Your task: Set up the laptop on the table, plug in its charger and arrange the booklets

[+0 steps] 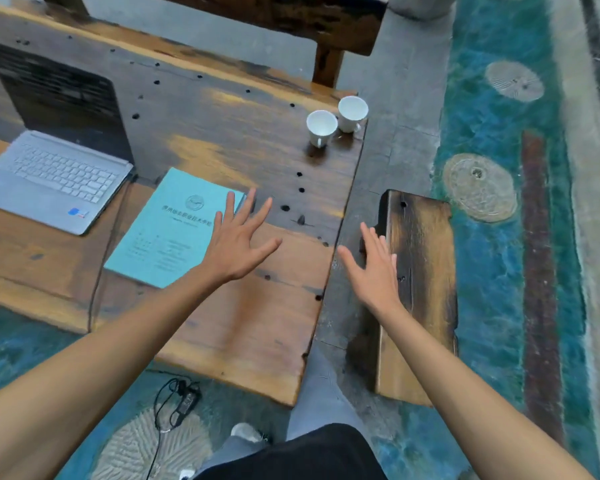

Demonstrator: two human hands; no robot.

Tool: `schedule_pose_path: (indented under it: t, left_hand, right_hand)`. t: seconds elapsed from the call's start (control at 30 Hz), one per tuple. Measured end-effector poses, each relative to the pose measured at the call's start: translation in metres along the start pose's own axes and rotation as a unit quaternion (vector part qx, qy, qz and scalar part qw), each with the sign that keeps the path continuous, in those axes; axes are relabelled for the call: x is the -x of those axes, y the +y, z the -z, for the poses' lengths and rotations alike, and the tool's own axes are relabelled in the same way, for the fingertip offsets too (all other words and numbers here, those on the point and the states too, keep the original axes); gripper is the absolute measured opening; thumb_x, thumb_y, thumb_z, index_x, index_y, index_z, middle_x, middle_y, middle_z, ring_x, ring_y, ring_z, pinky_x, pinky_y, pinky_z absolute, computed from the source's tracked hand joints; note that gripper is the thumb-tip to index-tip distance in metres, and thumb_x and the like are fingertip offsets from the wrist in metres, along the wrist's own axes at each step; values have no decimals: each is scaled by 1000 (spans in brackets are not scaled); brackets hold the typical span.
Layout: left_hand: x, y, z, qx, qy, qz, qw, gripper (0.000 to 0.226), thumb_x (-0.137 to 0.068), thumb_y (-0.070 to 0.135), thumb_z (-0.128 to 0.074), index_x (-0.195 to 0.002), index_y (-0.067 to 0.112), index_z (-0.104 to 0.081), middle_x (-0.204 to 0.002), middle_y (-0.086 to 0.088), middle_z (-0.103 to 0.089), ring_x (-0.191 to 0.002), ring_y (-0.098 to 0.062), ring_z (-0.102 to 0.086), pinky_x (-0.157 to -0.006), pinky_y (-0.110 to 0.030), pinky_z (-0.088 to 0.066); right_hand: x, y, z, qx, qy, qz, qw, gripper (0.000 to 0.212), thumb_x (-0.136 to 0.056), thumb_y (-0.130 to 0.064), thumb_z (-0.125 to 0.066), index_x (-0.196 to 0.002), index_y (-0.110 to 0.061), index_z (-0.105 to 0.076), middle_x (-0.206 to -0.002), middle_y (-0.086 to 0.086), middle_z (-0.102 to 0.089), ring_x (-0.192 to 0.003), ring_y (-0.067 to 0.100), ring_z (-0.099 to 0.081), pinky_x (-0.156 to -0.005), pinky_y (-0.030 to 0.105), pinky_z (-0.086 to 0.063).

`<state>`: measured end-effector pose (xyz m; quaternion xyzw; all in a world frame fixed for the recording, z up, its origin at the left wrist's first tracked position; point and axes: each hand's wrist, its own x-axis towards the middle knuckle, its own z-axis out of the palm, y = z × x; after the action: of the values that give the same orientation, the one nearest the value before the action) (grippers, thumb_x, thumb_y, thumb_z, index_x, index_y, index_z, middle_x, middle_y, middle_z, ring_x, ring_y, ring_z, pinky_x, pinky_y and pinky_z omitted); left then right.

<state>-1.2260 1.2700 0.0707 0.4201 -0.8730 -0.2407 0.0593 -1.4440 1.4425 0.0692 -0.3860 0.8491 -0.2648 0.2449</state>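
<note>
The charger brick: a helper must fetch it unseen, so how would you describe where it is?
Start at the wooden table and look below its near edge to the floor. There lies the charger brick, a small black block in a loop of black cable, beside a pale ribbed disc; nothing else there is black and corded.

Both hands spread flat, left hand [238,242] over the booklet [172,228], laptop [51,181] open beside it

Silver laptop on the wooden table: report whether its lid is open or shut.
Open. The silver laptop shows its keyboard, and its dark screen stands raised behind it.
</note>
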Motion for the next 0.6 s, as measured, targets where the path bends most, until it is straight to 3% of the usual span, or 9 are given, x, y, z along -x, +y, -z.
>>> schedule_pose_path:
  t: [0.17,0.27,0.37,0.47,0.6]
  left_hand:
    - [-114,17,-4,28,-3,19,999,78,-89,68,-44,-158,41,-19,-170,7,5,-155,-33,12,-121,-60,-3]
    - [-169,27,-11,43,-40,23,998,78,-91,66,-46,-159,38,-20,-170,8,2,-155,-31,12,-121,-60,-1]
    - [-210,33,-20,79,-92,46,991,75,-96,56,-54,-159,33,-22,-169,10,-1,-155,-28,11,-121,-59,-3]
    - [-246,37,-30,156,-126,99,975,71,-97,46,-59,-158,27,-28,-169,9,-7,-156,-22,3,-125,-48,-9]
    - [-289,47,-39,281,-117,182,935,63,-98,37,-61,-155,25,-37,-165,4,-28,-151,-12,-27,-119,-29,-21]
  right_hand:
    - [-111,4,23,-48,0,-14,999,69,-100,-54,-53,-160,-31,-27,-169,-2,-20,-158,16,-5,-125,45,-1]
    - [-172,0,37,-71,14,-34,997,66,-101,-49,-55,-159,-29,-30,-167,-3,-26,-158,17,-5,-125,43,-4]
    - [-227,-2,43,-116,0,-44,992,64,-101,-44,-57,-158,-28,-34,-165,-3,-32,-156,17,-17,-126,39,-16]
    - [-281,1,41,-147,-15,-71,986,61,-99,-39,-61,-155,-27,-39,-161,-2,-40,-150,16,-33,-118,26,-23]
    - [-344,4,32,-226,-26,-127,965,55,-98,-29,-64,-150,-20,-47,-150,4,-54,-128,12,-56,-115,33,-40]
